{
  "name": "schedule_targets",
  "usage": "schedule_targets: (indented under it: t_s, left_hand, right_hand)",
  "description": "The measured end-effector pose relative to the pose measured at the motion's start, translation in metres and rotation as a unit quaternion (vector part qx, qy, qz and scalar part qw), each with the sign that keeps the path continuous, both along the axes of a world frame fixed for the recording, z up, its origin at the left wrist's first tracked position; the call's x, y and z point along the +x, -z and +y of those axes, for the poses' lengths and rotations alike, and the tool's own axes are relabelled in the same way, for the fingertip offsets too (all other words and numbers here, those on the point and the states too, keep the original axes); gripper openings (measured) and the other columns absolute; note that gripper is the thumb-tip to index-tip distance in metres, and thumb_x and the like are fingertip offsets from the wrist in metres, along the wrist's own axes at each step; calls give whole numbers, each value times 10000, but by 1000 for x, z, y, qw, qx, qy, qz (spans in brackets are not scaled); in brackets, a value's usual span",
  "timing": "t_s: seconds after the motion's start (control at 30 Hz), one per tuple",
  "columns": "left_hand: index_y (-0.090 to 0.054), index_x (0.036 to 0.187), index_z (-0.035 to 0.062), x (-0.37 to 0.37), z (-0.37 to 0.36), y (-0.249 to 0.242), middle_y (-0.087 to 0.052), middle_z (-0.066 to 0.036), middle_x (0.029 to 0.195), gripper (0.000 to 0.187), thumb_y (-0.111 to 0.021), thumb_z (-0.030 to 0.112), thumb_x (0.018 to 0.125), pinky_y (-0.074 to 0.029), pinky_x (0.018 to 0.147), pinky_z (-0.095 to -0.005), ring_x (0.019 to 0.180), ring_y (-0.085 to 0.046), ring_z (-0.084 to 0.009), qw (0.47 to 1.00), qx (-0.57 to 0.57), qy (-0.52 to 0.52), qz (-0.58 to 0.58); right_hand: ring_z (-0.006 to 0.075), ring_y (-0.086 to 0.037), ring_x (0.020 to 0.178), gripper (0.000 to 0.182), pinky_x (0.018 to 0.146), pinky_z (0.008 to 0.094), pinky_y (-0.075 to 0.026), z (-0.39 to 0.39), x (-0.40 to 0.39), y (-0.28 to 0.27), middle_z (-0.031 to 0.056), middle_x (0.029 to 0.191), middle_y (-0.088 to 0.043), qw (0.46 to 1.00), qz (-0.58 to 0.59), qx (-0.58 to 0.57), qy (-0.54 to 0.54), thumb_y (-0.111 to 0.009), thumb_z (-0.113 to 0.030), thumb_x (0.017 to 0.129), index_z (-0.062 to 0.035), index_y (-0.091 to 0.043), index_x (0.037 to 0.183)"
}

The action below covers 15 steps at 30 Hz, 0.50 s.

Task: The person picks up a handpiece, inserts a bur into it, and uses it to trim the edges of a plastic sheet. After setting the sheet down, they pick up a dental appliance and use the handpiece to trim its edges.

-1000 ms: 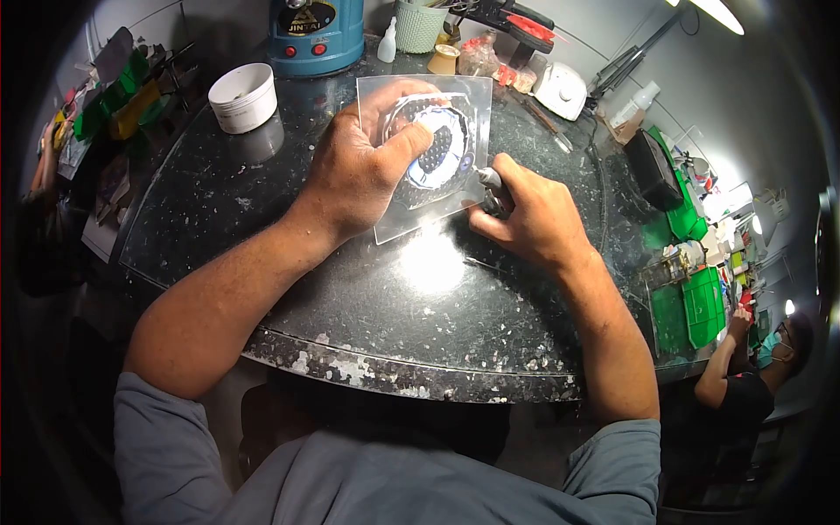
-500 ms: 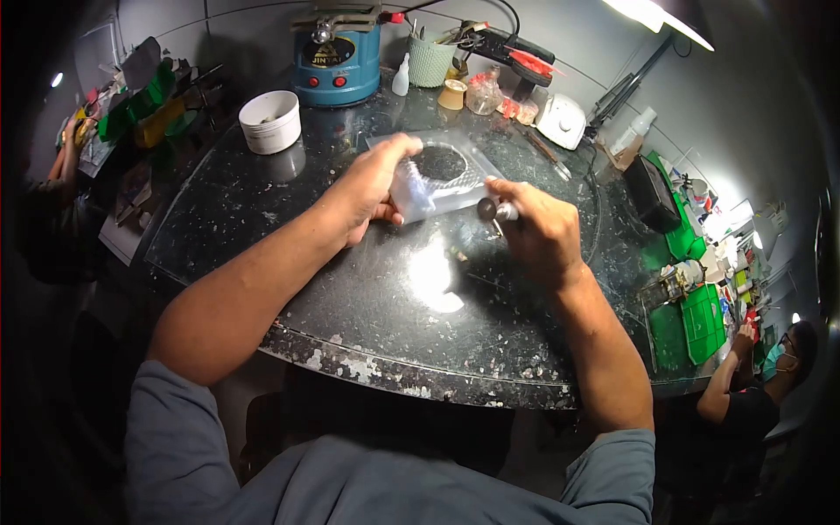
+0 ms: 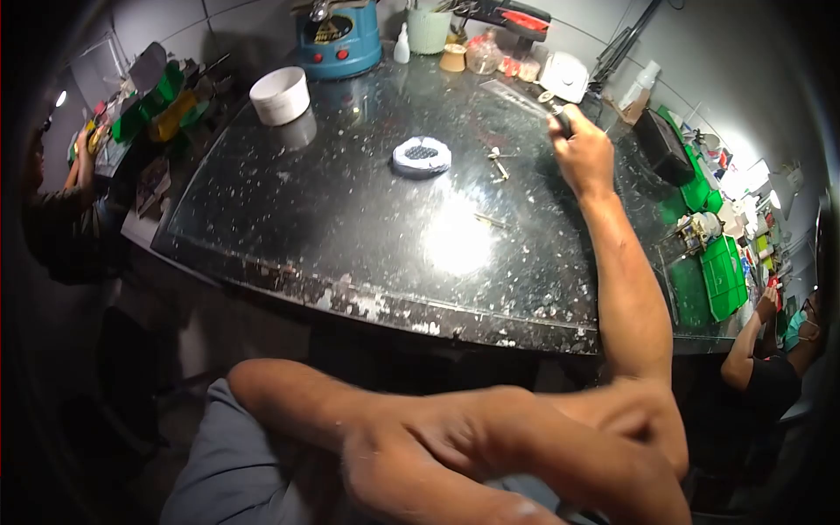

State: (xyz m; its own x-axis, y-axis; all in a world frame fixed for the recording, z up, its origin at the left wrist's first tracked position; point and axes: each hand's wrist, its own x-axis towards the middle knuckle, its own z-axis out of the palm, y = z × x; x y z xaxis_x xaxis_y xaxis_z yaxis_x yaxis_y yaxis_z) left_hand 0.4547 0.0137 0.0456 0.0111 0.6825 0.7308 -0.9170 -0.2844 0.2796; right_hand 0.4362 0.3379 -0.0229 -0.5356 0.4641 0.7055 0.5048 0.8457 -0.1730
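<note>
At the back right of the bench, my right hand is closed round the dark end of a long, flat, pale piece. Motion smears this piece, so I cannot tell its kind. Very large and blurred, my left hand is close to the camera, its fingertips cut off by the bottom edge. A white oval ring with dark mesh in its middle lies on the bench. To its right is a small metal piece, and a thin metal rod lies nearer me.
A white tub and a blue JINTAI machine stand at the back of the black bench. Along the wall are a squeeze bottle and a tool cup. Another person sits at the right.
The clear sheet with a round hole has left both hands. My right hand has moved up and right, my left toward the camera. The white oval ring and metal pieces now show on the bench.
</note>
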Motion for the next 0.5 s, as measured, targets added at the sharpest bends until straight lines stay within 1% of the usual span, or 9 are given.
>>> schedule_targets:
  t_s: [0.03,0.07,0.17,0.3,0.33,0.37,0.43,0.47,0.5]
  left_hand:
    - [-720,895,-70,18,2,-3,-671,-246,873,321,-591,223,863,-451,724,-361,763,-603,-305,995,32,-69,-71]
    - [-720,895,-70,22,-2,-3,-671,-246,873,321,-591,223,863,-451,724,-361,763,-603,-305,994,31,-76,-73]
    - [-714,893,-88,24,-12,-4,-664,-255,849,379,-561,231,755,-460,730,-345,732,-586,-269,989,-38,82,-115]
    - [-615,804,-76,23,-22,-16,-584,-185,757,403,-588,315,707,-458,725,-314,728,-574,-255,997,-12,3,-81]
    - [-565,861,-61,34,-26,-18,-549,-160,778,416,-596,329,717,-453,729,-313,716,-561,-253,972,-26,143,-182]
    - [-565,861,-61,33,-26,-8,-549,-160,778,416,-596,329,717,-453,729,-313,716,-561,-253,974,-27,136,-181]
    - [-548,992,-84,17,-17,12,-578,-173,853,506,-607,350,739,-449,722,-325,733,-564,-244,991,-27,117,-67]
    - [-535,1041,-90,16,3,16,-592,-174,890,502,-616,320,762,-439,744,-350,806,-584,-249,985,118,94,-87]
    - [-562,1105,-96,3,-16,22,-627,-188,946,510,-652,273,763,-435,748,-369,901,-602,-250,994,-6,105,-30]
  right_hand:
    - [387,-680,810,197,672,493,-531,1,1,-1,140,867,-698,1000,-2,-5,12,-625,-334,936,-143,-584,963]
    - [397,-677,815,208,679,503,-525,5,2,0,145,873,-699,1000,-7,-19,24,-632,-342,930,-142,-588,966]
    - [424,-668,839,239,695,512,-516,18,4,5,172,849,-698,998,-9,-53,33,-650,-363,915,-138,-612,987]
    - [416,-675,833,234,686,495,-517,33,7,9,179,858,-704,997,2,-65,39,-665,-364,905,-174,-662,1042]
    - [407,-680,830,218,687,483,-522,34,6,7,172,863,-708,997,2,-69,44,-665,-356,904,-174,-671,1024]
    - [360,-694,820,219,688,410,-521,32,7,7,155,863,-706,995,5,-90,45,-681,-327,913,-131,-676,1009]
    - [359,-693,825,229,692,409,-519,38,10,8,156,867,-706,996,12,-79,48,-689,-335,900,-130,-675,1001]
    - [360,-692,825,235,694,413,-518,36,13,5,157,863,-705,995,6,-81,64,-694,-341,893,-131,-675,997]
    - [362,-691,825,242,697,417,-517,33,13,2,158,859,-703,993,2,-82,81,-698,-347,885,-132,-675,993]
